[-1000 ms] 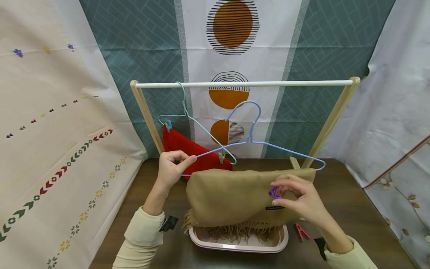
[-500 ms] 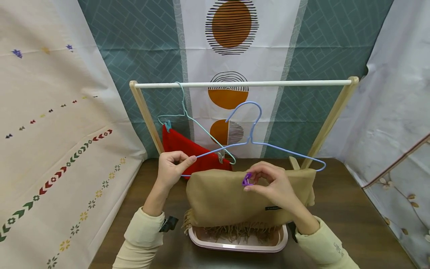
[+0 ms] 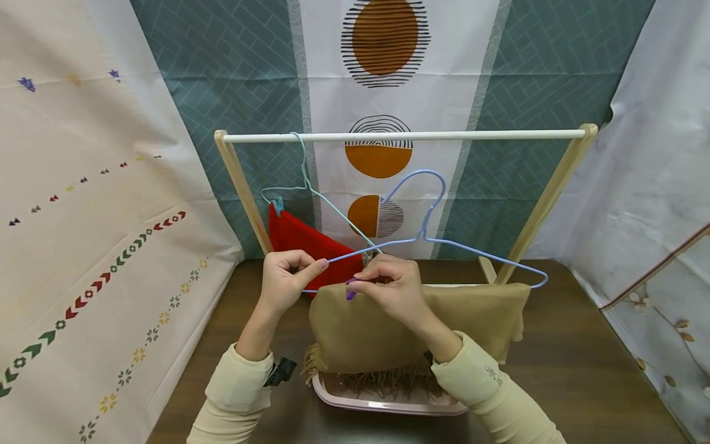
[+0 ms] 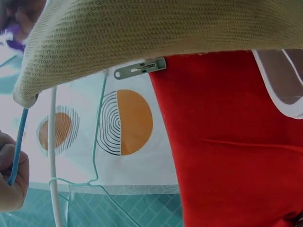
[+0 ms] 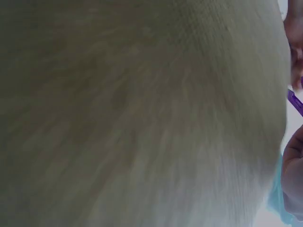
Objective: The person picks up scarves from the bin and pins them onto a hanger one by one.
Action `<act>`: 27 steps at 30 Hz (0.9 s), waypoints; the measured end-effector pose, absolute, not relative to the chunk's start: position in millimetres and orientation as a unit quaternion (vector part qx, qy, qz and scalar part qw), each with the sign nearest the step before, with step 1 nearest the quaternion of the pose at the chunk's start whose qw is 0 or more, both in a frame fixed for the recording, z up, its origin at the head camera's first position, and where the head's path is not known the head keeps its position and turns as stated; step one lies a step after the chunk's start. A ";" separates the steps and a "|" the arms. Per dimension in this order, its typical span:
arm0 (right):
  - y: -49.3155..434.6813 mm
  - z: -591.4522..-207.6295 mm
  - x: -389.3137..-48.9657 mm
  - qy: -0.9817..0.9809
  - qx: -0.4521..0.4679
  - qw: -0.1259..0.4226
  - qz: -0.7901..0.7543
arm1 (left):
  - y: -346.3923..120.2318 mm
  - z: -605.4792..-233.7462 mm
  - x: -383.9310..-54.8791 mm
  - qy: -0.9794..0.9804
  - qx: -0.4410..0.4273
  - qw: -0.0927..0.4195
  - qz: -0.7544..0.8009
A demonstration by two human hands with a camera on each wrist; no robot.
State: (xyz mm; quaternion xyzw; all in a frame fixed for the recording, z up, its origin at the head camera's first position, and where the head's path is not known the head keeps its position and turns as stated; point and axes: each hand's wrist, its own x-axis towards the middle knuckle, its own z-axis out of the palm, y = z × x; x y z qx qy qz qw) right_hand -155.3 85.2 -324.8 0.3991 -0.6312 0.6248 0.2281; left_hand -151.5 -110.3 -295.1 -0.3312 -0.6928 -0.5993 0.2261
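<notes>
My left hand (image 3: 284, 277) grips the left end of a blue clothes hanger (image 3: 466, 248), its thumb and fingers curled round the wire. Draped over the hanger's lower bar is a tan fringed scarf (image 3: 466, 308), its fringe hanging down in front. My right hand (image 3: 395, 287) pinches a purple clothespin (image 3: 351, 290) between thumb and fingers, right at the scarf's upper left edge. The left wrist view shows the left hand (image 4: 12, 175) on the blue wire beside the scarf (image 4: 142, 28). In the right wrist view the scarf (image 5: 142, 113) fills most of the picture.
A drying rack with a white rail (image 3: 444, 135) stands behind. From it hangs a mint hanger (image 3: 333, 206) with a red cloth (image 3: 310, 246) held by a teal clothespin (image 3: 278, 205) and another clip. A pink basin (image 3: 388, 406) sits below the scarf on the dark table (image 3: 582, 357).
My right hand has carried the purple clothespin leftward across the scarf to its upper left edge. The blue hanger and scarf have shifted slightly right; the left hand keeps its grip.
</notes>
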 end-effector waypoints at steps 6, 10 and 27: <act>64.1 -330.1 -163.0 -0.684 0.390 0.249 0.563 | -110.9 -302.1 -155.7 -0.683 -0.343 0.228 -0.604; 58.7 -334.8 -165.7 -0.712 0.391 0.249 0.528 | -114.0 -312.0 -162.4 -0.675 -0.344 0.227 -0.612; 80.8 -332.1 -153.2 -0.754 0.395 0.223 0.475 | -113.1 -309.1 -163.5 -0.688 -0.335 0.234 -0.599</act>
